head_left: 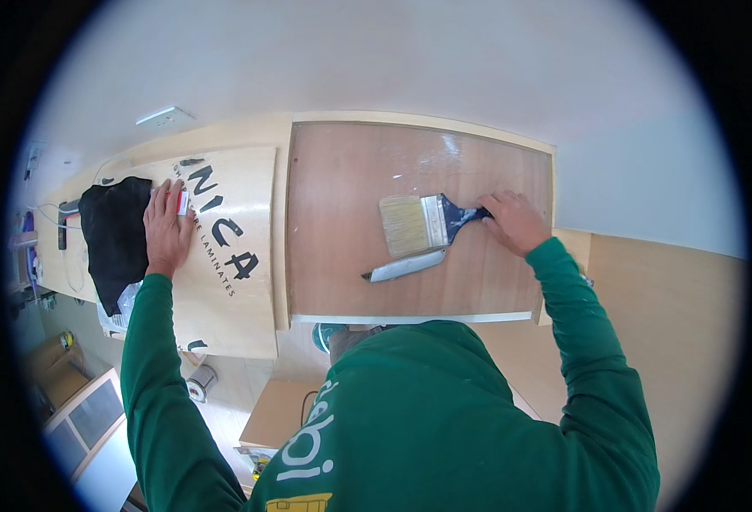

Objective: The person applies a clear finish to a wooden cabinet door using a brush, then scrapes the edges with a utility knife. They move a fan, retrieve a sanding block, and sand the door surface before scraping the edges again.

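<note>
a reddish-brown wooden panel is shown beside a pale, black-lettered board, partly covered by crumpled black cloth. over the panel, a broad, pale-bristled, blue-handled paintbrush is gripped at its handle by the right hand; the left hand is laid palm-down, any grip indiscernible. beside the paintbrush, a slim grey utility knife is seen; beside the left hand, a red-and-white packet. paintbrush positioning is judged underway; knife clearance is called for.

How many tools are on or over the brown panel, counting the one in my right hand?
2. Your right hand holds the wide paintbrush by its handle; the silver utility knife lies just nearer you, beside the bristles. Something small could be hidden underneath.
</note>
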`<state>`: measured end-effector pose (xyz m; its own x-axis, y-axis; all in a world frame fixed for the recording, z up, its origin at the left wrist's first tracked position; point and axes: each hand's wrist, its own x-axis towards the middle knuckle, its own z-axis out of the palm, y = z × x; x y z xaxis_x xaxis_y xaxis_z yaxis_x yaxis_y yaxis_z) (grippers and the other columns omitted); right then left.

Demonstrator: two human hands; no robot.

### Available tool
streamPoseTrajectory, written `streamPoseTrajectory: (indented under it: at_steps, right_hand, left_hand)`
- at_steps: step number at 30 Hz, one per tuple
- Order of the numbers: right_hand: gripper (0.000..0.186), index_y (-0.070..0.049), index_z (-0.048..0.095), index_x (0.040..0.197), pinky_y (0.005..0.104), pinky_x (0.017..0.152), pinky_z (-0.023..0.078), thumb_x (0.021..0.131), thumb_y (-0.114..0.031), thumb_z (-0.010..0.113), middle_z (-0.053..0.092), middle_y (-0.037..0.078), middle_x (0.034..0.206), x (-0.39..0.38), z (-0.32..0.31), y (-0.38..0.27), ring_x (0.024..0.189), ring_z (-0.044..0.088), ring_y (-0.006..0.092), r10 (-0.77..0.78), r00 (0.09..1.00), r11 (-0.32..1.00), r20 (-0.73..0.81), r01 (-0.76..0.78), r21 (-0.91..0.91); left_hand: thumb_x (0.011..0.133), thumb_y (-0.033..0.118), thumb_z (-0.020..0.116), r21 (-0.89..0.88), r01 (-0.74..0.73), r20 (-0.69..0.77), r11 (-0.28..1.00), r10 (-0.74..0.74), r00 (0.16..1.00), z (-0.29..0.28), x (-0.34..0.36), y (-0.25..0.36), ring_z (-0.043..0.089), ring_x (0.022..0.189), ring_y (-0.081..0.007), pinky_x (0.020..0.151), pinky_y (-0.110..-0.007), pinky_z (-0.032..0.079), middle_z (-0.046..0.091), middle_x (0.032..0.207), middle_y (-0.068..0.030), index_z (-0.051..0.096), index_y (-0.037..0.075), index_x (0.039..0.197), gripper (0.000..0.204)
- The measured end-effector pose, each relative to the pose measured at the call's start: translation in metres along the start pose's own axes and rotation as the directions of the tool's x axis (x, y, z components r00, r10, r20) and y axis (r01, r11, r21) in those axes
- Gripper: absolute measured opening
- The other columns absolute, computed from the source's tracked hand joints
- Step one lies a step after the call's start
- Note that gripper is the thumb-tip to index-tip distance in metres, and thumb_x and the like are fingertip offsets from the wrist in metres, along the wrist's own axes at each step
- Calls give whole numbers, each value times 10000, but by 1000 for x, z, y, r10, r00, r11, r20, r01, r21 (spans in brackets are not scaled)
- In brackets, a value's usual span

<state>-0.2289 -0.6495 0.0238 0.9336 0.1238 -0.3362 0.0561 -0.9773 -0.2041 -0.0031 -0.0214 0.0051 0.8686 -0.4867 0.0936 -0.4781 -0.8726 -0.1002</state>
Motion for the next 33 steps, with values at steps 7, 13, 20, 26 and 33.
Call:
streamPoseTrajectory:
  at_steps: [7, 13, 20, 26, 33]
  right_hand:
    - [441, 19, 586, 1340, 372, 934, 510, 963, -182, 694, 679, 111, 1153, -5, -77, -59, 1101, 649, 223, 170, 982, 579, -88, -27, 815]
    - [566, -8, 579, 1349, 443, 1020, 487, 874, -217, 806, 619, 225, 1297, -55, 9, -59, 1174, 597, 421, 141, 990, 950, 29, -143, 278]
    - [384, -30, 656, 1274, 388, 850, 532, 916, -131, 750, 707, 138, 1108, -65, 4, -25, 952, 658, 302, 258, 950, 791, 174, -311, 527]
    - [223, -10, 730, 1145, 263, 696, 527, 944, -106, 723, 722, 35, 897, 22, -70, -76, 749, 641, 131, 150, 981, 507, -126, 33, 862]
    - [268, -51, 734, 1184, 329, 704, 544, 916, -66, 733, 706, 133, 907, 151, -79, -223, 765, 686, 236, -217, 659, 478, -720, 715, 510]
  left_hand:
    - [922, 266, 652, -111, -9, -92, 994, -1, 996, -3, 2, -8, 424, 1426, -416, 1186, -517, 318, 469, 1533, -212, 507, 108, 1509, 624]
    - [968, 396, 591, -75, 17, -42, 997, -21, 999, -9, -2, -8, 389, 1444, -403, 1188, -518, 290, 445, 1563, -168, 473, 163, 1535, 624]
    - [966, 397, 592, -71, 20, -44, 997, -23, 999, -3, -1, -12, 393, 1439, -398, 1192, -505, 282, 460, 1551, -172, 483, 164, 1536, 625]
    - [960, 376, 598, -87, 1, -57, 996, -6, 998, -2, 3, -8, 391, 1444, -395, 1193, -507, 281, 458, 1550, -175, 481, 158, 1541, 632]
    - [962, 347, 602, -90, 19, -8, 996, -20, 1000, -2, 2, -7, 371, 1463, -399, 1206, -517, 265, 432, 1572, -178, 466, 150, 1546, 631]
